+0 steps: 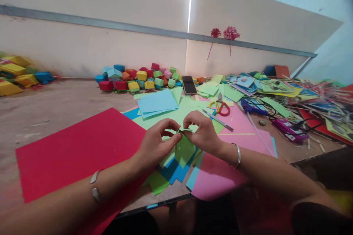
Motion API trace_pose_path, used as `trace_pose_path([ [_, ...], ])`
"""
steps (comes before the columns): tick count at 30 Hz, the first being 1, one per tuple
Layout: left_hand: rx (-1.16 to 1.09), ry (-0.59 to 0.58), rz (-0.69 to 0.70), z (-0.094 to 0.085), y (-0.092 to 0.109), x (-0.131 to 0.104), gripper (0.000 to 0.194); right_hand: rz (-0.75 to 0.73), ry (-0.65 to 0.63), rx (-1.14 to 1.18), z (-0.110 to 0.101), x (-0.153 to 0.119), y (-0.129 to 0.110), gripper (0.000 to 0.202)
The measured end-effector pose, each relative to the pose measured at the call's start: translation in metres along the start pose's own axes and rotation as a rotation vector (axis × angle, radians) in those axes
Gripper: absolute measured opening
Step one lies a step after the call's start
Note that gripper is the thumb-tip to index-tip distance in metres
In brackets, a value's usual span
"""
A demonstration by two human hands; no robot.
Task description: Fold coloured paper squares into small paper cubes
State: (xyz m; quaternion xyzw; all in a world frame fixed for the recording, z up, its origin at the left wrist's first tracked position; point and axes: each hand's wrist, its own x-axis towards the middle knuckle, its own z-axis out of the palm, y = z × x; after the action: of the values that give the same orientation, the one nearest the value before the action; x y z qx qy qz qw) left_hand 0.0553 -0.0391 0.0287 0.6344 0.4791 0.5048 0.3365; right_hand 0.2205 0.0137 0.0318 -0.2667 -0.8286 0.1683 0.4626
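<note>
Both hands pinch a light green piece of paper (185, 150) above the middle of the table's front part. My left hand (161, 139) closes thumb and fingers on its upper left edge. Opposite it, my right hand (202, 132) grips the upper right edge, the fingertips of both hands nearly meeting. The paper looks partly folded, and its lower part hangs down. Blue paper cut-outs (172, 170) and a brighter green piece (158, 183) lie beneath the hands. A craft knife (217, 120) rests just beyond my right hand, beside red-and-yellow-handled scissors (220, 107).
A large red sheet (79, 150) covers the left front; pink sheets (220, 176) lie at right. Folded light blue paper (157, 102), a phone (189, 85) and many coloured paper boxes (142, 76) sit farther back. Right are a blue glue gun (252, 106) and purple power strip (291, 130) with cables.
</note>
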Motion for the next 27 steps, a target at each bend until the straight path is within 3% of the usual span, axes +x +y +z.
trace_pose_path([
  [5,0.05,0.019,0.084,0.001,-0.001,-0.002,0.008,0.009,-0.065,-0.014,0.005,-0.001,0.001,0.019],
  [12,0.075,0.061,-0.04,0.002,-0.001,-0.001,0.007,0.065,-0.159,-0.048,0.006,-0.003,-0.005,0.014],
  [20,0.035,0.094,-0.057,0.002,0.003,0.0,0.007,0.123,-0.099,-0.184,0.007,-0.005,-0.005,0.015],
  [27,0.021,0.075,-0.052,0.002,-0.001,0.0,0.007,0.119,-0.113,-0.064,0.002,-0.002,-0.012,0.009],
])
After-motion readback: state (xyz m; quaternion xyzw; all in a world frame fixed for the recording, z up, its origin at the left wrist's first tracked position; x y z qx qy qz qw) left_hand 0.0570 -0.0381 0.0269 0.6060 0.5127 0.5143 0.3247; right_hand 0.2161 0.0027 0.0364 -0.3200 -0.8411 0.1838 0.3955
